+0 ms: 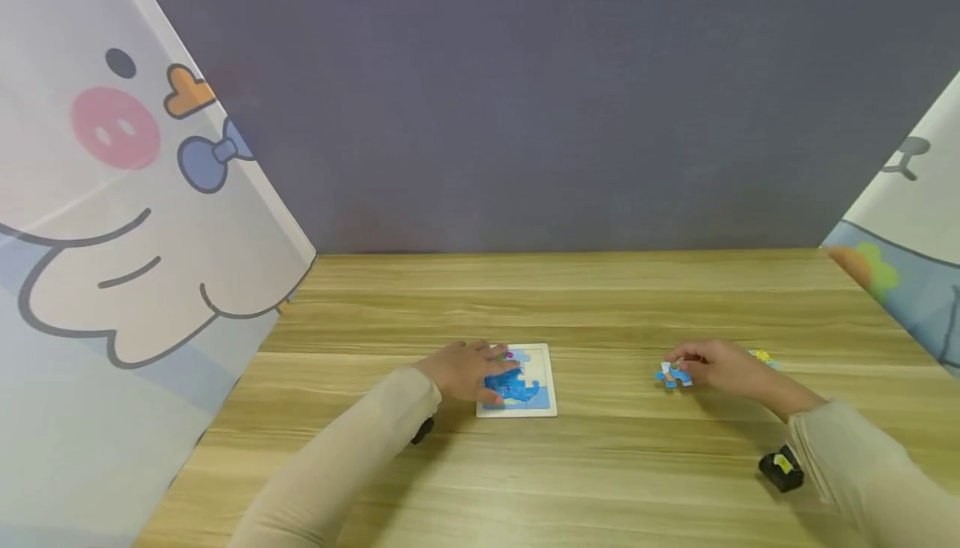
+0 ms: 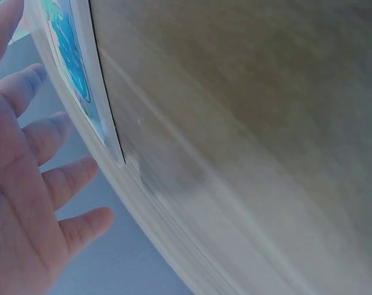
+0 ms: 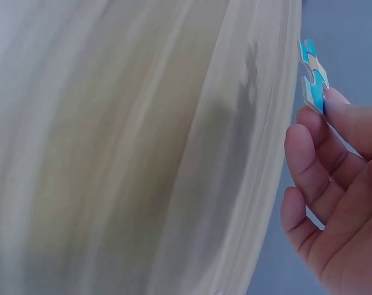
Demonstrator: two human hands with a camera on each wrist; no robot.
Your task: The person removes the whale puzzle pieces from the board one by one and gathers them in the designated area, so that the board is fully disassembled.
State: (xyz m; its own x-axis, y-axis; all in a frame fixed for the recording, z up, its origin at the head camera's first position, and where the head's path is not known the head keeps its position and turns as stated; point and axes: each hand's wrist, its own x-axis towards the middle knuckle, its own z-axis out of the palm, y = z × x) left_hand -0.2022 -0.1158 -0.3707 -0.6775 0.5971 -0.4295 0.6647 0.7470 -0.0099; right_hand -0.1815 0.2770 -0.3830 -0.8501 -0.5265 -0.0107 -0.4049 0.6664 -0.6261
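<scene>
A square jigsaw puzzle [image 1: 538, 402] in a white frame lies on the table, its picture a blue animal, with a pale gap at the upper right. Over its left side my left hand [image 1: 468, 373] is spread, fingers straight and apart; the left wrist view shows the palm and the puzzle's edge beside the fingers. To the right, my right hand [image 1: 712, 366] pinches a blue and white puzzle piece [image 3: 315, 74] between thumb and forefinger. That piece is held up off the table, its shadow falling on the wood in the right wrist view.
Another piece with a yellow shape [image 1: 763, 356] lies on the wooden table [image 1: 600, 465] behind the right wrist. A dark grey panel [image 1: 525, 98] rises at the table's back edge. Cartoon-printed panels [image 1: 150, 223] stand at both sides.
</scene>
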